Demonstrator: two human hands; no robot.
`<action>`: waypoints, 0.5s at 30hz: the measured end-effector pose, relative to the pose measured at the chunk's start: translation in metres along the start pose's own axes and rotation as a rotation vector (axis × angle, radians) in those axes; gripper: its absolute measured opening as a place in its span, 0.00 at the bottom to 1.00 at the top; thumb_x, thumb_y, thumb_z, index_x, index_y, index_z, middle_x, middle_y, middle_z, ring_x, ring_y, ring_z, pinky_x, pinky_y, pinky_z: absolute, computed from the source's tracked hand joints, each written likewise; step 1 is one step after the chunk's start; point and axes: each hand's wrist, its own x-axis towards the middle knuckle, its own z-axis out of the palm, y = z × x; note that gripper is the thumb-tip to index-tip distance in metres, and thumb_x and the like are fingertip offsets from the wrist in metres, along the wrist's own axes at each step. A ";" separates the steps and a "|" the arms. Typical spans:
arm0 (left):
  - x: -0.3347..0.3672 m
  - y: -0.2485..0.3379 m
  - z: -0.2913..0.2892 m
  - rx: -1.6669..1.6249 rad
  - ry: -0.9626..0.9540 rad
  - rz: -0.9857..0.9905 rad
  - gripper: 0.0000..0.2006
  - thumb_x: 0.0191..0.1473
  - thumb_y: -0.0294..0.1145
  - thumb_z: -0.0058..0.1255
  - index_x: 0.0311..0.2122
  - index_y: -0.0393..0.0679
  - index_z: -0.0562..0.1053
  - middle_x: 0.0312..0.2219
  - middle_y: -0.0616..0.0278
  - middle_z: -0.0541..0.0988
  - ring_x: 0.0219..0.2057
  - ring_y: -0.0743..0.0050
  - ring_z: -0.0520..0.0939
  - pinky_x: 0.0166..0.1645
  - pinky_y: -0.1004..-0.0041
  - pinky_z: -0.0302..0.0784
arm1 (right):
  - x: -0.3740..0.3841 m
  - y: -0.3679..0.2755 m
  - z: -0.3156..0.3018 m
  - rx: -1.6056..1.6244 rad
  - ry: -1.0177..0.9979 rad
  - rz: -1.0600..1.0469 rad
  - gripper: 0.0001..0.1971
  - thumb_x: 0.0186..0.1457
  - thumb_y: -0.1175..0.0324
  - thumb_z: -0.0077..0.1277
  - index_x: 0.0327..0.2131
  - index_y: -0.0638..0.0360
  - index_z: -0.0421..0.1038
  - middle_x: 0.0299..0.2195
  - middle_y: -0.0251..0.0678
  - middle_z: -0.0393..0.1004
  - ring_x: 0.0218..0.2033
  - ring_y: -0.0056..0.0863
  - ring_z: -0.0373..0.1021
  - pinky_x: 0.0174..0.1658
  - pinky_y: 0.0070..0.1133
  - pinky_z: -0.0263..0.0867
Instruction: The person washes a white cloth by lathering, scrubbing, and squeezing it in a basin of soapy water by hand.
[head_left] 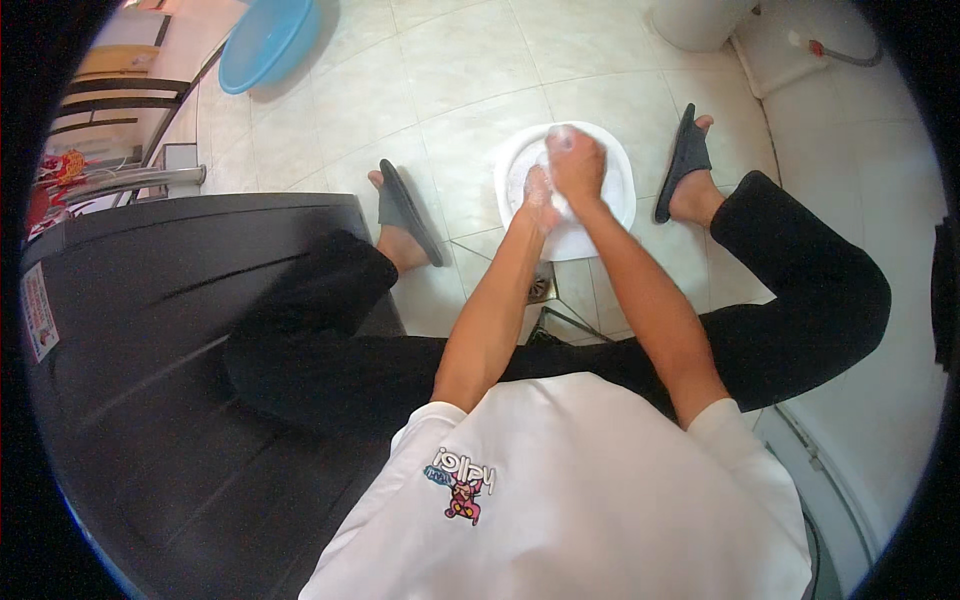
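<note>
A white basin [622, 190] stands on the tiled floor between my feet, and both my arms reach down into it. My right hand [580, 165] is closed in a fist over the basin's middle, with pale wet foam about its knuckles. What the fist holds, if anything, is hidden. Just left of it and a little nearer, my left hand [540, 197] is covered in white suds. Its fingers are smeared and partly hidden by foam. White, foamy stuff lies in the basin around both hands; whether cloth is among it I cannot make out.
A blue basin [268, 45] sits on the floor at the far left. A floor drain [541, 284] lies just nearer than the white basin. At left stands a large dark box-like surface [180, 300]. A white cylindrical object [695, 22] is at the far right by the wall.
</note>
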 end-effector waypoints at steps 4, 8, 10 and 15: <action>-0.008 -0.006 0.014 -0.003 -0.019 0.073 0.24 0.63 0.50 0.27 0.48 0.42 0.69 0.42 0.57 0.77 0.42 0.64 0.79 0.47 0.62 0.76 | 0.004 0.018 -0.007 -0.008 0.044 0.014 0.14 0.51 0.59 0.51 0.26 0.63 0.75 0.27 0.51 0.75 0.30 0.50 0.72 0.36 0.39 0.66; -0.028 -0.009 0.028 0.227 0.252 -0.033 0.23 0.61 0.49 0.30 0.49 0.43 0.69 0.43 0.56 0.76 0.43 0.62 0.77 0.50 0.64 0.74 | -0.037 0.012 0.003 -0.034 -0.172 0.037 0.17 0.49 0.56 0.51 0.26 0.63 0.74 0.25 0.52 0.74 0.30 0.51 0.72 0.36 0.39 0.67; -0.028 0.001 -0.003 0.118 0.089 -0.061 0.23 0.61 0.48 0.30 0.49 0.43 0.69 0.43 0.56 0.76 0.44 0.61 0.77 0.50 0.63 0.74 | -0.056 -0.021 0.004 -0.053 -0.209 0.052 0.15 0.46 0.56 0.52 0.25 0.61 0.74 0.25 0.52 0.74 0.30 0.52 0.72 0.36 0.40 0.67; -0.027 0.002 -0.035 0.027 -0.092 -0.122 0.22 0.61 0.47 0.30 0.49 0.42 0.69 0.44 0.55 0.76 0.44 0.60 0.77 0.50 0.63 0.73 | -0.069 -0.034 0.000 -0.084 -0.328 -0.009 0.14 0.46 0.58 0.50 0.25 0.60 0.75 0.25 0.52 0.75 0.29 0.52 0.72 0.37 0.40 0.67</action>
